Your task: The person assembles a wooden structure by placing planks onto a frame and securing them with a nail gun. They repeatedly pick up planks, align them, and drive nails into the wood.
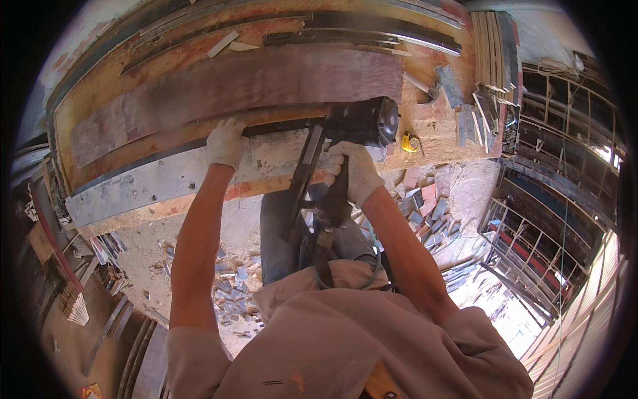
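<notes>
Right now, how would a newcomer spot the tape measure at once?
Start at the wide workbench across the top of the view. At its near edge, the right hand grips a black nail gun; the tape measure lies just right of the gun's round end. Its compact yellow body stands out from the grey offcuts and the hammer beyond it.

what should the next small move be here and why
Probably settle the black cylindrical-headed nail gun squarely against the narrow dark straight strip: the white-gloved right hand grips the gun beside the strip's visible right end, and the white-gloved left hand rests on it farther left. Whether gun and strip touch is unclear.
</notes>
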Demonstrator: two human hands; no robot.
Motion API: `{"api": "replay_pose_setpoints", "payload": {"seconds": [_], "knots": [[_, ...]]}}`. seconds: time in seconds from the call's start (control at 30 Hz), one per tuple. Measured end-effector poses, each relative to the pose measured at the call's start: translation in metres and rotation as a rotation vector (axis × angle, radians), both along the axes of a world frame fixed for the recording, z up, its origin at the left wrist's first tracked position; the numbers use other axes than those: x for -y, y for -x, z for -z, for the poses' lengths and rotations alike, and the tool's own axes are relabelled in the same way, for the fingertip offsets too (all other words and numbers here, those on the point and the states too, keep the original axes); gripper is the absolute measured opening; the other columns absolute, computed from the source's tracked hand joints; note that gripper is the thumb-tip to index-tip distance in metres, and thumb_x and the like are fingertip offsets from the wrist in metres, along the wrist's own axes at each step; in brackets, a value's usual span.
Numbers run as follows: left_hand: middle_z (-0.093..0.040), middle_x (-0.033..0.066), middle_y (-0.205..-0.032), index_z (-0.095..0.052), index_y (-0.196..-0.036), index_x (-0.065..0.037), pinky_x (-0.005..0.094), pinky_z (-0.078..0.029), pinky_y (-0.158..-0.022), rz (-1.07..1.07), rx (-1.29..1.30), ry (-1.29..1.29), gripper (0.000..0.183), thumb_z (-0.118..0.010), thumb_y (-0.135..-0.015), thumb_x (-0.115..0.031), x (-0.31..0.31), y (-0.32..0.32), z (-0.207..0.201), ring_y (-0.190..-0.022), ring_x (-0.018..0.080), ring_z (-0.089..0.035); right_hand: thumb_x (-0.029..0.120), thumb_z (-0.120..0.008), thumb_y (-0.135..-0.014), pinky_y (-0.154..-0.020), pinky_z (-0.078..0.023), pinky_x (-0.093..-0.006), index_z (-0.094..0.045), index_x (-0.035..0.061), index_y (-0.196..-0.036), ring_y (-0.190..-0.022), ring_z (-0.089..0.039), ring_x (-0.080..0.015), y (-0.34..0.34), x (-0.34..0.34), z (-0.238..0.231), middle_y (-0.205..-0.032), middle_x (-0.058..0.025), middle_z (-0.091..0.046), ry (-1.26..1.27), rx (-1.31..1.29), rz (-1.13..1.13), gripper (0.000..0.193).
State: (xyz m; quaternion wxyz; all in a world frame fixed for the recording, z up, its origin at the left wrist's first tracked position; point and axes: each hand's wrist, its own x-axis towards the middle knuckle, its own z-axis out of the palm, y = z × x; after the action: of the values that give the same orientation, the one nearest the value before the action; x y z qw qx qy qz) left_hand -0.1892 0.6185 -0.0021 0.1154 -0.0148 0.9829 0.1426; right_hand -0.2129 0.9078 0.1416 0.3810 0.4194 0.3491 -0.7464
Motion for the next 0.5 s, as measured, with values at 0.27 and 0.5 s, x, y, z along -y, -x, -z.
{"api": "replay_pose_setpoints", "payload": {"seconds": [0.27, 0.5], "knots": [[-0.066, 0.0068, -0.112, -0.072, -0.105, -0.013, 0.0446, -0.054, -0.091, 0.038, 0.036, 0.000, 0.029, -0.071, -0.077, -0.020, 0.004, -0.003, 0.002, -0.111, 0.0299, -0.062, 0.008, -0.055, -0.090, -0.048, -0.040, -0.0296, -0.055, 0.0078, -0.092, -0.048, -0.037, -0.0107, -0.015, 0.036, -0.020, -0.061, 0.0059, -0.037, -0.022, 0.032, 0.045, 0.002], [-0.067, 0.0083, -0.113, -0.072, -0.110, -0.013, 0.0453, -0.054, -0.092, 0.068, -0.029, -0.112, 0.032, -0.071, -0.080, -0.024, 0.041, -0.021, 0.002, -0.110, 0.0311, -0.063, 0.008, -0.055, -0.090, -0.047, -0.038, -0.0309, -0.056, 0.0033, -0.096, -0.047, -0.035, -0.0110, -0.036, 0.087, 0.000, -0.059, 0.0056, -0.034, -0.260, -0.021, 0.010, 0.008]]}}
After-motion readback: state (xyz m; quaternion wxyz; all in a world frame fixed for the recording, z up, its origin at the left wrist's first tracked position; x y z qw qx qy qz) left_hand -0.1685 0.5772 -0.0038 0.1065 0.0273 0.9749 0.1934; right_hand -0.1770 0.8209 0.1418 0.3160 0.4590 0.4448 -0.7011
